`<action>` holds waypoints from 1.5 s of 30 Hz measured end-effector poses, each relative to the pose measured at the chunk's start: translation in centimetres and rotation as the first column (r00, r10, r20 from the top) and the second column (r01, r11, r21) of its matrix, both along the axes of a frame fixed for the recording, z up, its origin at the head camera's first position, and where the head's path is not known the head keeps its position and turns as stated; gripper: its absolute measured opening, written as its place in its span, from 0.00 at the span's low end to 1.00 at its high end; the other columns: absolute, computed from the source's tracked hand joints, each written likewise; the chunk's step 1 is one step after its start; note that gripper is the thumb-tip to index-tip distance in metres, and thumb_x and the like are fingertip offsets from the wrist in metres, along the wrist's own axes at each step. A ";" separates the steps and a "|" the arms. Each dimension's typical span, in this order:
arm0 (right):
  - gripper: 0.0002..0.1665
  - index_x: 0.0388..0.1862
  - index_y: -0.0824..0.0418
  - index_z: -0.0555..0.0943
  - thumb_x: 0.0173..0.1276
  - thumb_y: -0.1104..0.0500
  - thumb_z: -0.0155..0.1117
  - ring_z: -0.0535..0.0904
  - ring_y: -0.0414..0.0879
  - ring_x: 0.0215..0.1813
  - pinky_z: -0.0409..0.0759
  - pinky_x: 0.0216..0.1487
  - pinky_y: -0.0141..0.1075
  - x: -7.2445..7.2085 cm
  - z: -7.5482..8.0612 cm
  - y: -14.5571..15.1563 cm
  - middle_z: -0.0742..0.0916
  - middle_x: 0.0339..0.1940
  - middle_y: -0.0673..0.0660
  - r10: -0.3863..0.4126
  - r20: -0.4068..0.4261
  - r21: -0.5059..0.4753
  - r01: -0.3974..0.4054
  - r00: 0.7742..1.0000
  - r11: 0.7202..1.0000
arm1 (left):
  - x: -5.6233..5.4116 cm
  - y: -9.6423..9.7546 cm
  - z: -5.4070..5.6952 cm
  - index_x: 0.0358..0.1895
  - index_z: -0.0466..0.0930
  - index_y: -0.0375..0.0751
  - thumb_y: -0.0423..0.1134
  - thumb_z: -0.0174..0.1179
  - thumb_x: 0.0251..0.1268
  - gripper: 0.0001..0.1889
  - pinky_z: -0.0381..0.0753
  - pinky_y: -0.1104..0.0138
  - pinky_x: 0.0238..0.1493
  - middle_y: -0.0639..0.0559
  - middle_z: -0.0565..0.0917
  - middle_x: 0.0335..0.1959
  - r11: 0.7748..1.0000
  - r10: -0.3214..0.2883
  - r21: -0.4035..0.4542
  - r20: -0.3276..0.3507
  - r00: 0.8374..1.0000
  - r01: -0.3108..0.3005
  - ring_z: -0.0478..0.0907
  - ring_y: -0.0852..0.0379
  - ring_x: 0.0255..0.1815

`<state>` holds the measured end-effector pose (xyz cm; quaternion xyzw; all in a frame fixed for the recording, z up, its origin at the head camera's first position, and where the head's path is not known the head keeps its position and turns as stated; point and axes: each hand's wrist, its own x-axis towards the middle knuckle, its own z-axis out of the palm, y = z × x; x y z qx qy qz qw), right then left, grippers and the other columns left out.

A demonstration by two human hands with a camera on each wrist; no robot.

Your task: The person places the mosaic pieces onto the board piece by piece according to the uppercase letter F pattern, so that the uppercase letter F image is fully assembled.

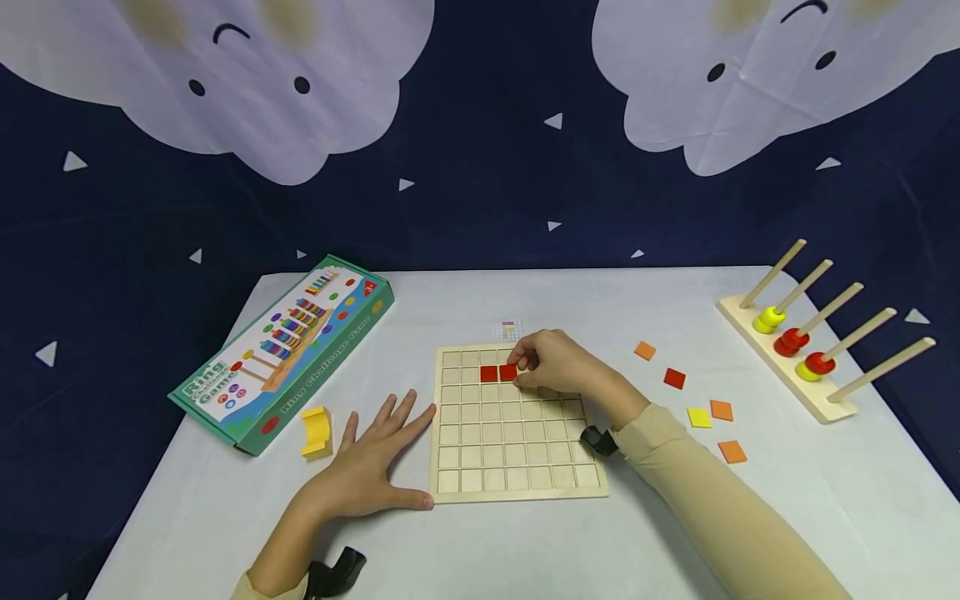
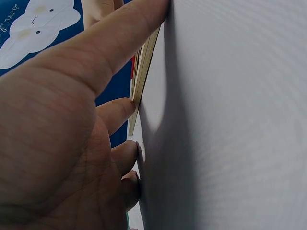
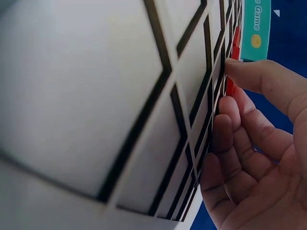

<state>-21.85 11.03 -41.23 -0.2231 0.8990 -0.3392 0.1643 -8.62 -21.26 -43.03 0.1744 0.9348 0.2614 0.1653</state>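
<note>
A wooden grid board lies flat in the middle of the table. Two red square tiles sit side by side in its second row, the left red tile untouched. At the right red tile my right hand pinches the edges between thumb and index finger, its other fingers curled over the board. In the right wrist view the thumb meets this tile's edge. My left hand lies spread on the table, its thumb and index fingertip touching the board's left edge.
Orange, yellow and red loose tiles, such as a red one, lie right of the board. A peg stand with rings is farther right. To the left are a green game box and a yellow block. A small printed card lies behind the board.
</note>
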 end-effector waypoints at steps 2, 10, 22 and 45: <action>0.09 0.42 0.61 0.87 0.63 0.64 0.78 0.76 0.40 0.35 0.76 0.43 0.33 0.0 0.0 0.0 0.84 0.31 0.48 -0.006 0.008 -0.001 0.006 1.000 1.000 | 0.0 0.0 0.0 0.87 0.57 0.63 0.70 0.80 0.46 0.63 0.26 0.22 0.79 0.48 0.47 0.92 1.000 -0.001 0.001 0.002 1.000 0.001 0.39 0.33 0.92; 0.10 0.42 0.61 0.86 0.64 0.65 0.78 0.75 0.40 0.35 0.76 0.43 0.34 0.2 0.2 0.0 0.83 0.31 0.48 -0.003 0.019 -0.006 0.003 1.000 1.000 | -0.1 0.1 0.0 0.87 0.57 0.63 0.70 0.80 0.47 0.63 0.26 0.22 0.79 0.48 0.47 0.92 1.000 -0.003 -0.004 0.001 1.000 0.003 0.39 0.33 0.92; 0.11 0.44 0.61 0.86 0.64 0.65 0.78 0.75 0.40 0.35 0.76 0.42 0.33 0.2 0.0 0.1 0.82 0.31 0.48 -0.010 0.027 -0.012 0.010 1.000 1.000 | -0.1 0.1 0.2 0.87 0.57 0.62 0.68 0.81 0.47 0.63 0.26 0.22 0.79 0.48 0.47 0.92 1.000 0.002 -0.002 0.009 1.000 -0.002 0.38 0.33 0.92; 0.12 0.46 0.61 0.87 0.65 0.63 0.78 0.75 0.40 0.36 0.76 0.43 0.34 0.2 0.0 0.0 0.83 0.32 0.49 -0.009 0.027 -0.009 0.010 1.000 1.000 | 0.0 0.0 0.0 0.87 0.57 0.63 0.70 0.80 0.46 0.63 0.27 0.21 0.79 0.48 0.47 0.92 1.000 0.001 -0.005 0.003 1.000 -0.001 0.38 0.33 0.92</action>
